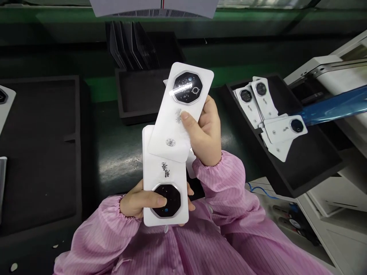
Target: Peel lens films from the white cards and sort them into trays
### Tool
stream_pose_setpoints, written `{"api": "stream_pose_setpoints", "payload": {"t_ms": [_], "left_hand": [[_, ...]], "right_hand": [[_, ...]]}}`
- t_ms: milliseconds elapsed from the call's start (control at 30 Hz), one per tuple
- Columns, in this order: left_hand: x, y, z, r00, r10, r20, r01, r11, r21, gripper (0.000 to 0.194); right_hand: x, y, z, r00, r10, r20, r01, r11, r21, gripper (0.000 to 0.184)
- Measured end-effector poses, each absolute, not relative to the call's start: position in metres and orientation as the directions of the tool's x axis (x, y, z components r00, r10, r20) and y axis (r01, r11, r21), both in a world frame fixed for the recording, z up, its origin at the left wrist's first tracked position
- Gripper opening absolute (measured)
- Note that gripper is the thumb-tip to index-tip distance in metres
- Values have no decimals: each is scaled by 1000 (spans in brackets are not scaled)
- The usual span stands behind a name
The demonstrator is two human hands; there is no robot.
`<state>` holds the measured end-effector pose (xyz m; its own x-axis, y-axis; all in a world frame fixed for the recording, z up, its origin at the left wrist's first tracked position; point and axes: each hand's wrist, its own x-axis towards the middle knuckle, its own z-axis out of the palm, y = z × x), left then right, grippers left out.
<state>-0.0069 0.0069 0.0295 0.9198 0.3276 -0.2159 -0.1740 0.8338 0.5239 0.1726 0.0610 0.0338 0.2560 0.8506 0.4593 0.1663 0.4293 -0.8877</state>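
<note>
My left hand (139, 200) is closed around a white phone back panel (153, 164), its thumb lying over the black octagonal camera window at the lower end. A second edge shows along its top left, so more than one panel may be stacked there. Above it, my right hand (206, 131) pinches another white phone back panel (163, 124), tilted, with its camera window at the top and a round printed mark near the bottom. The lower end of this one overlaps the left panel. White corners peek out behind it; what they belong to is mostly hidden.
At right, a black tray (315, 164) carries several loosely piled white panels (278, 130), beside a blue strip (338, 107). Another black tray (40, 152) lies at left, with panels at its edge. Behind my hands, dark thin sheets (130, 46) stand by a small black tray (140, 91).
</note>
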Motion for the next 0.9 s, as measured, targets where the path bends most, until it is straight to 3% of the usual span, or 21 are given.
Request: {"api": "stream_pose_setpoints", "payload": {"t_ms": [267, 433, 500, 567, 633, 700, 800, 833, 900], "left_hand": [[-5, 10, 33, 924, 282, -258, -92, 819, 566, 48], [-6, 8, 30, 884, 386, -264, -168, 790, 590, 46], [-7, 8, 31, 865, 434, -251, -215, 773, 597, 42], [-7, 9, 32, 853, 467, -234, -249, 757, 605, 40], [-6, 9, 32, 851, 473, -230, -249, 748, 615, 41], [-5, 9, 32, 851, 468, -237, -237, 747, 621, 41], [-4, 9, 29, 843, 478, -246, -247, 752, 611, 40], [-3, 8, 28, 840, 483, -248, -255, 754, 606, 40], [-3, 8, 27, 840, 478, -258, -247, 759, 602, 39]], "right_hand": [[175, 64, 36, 218, 883, 416, 150, 391, -908, 44], [223, 46, 40, 389, 853, 349, 123, 327, -937, 41], [244, 26, 33, 400, 889, 224, 123, 190, -974, 39], [255, 5, 17, 307, 952, 0, 154, -50, -987, 39], [256, -13, -5, 273, 956, -103, 293, -184, -938, 37], [251, -26, -25, 342, 937, -72, 538, -259, -802, 35], [239, -35, -35, 420, 900, 115, 768, -285, -573, 37], [234, -36, -31, 424, 890, 170, 786, -268, -556, 37], [224, -35, -13, 405, 892, 199, 730, -184, -659, 35]]}}
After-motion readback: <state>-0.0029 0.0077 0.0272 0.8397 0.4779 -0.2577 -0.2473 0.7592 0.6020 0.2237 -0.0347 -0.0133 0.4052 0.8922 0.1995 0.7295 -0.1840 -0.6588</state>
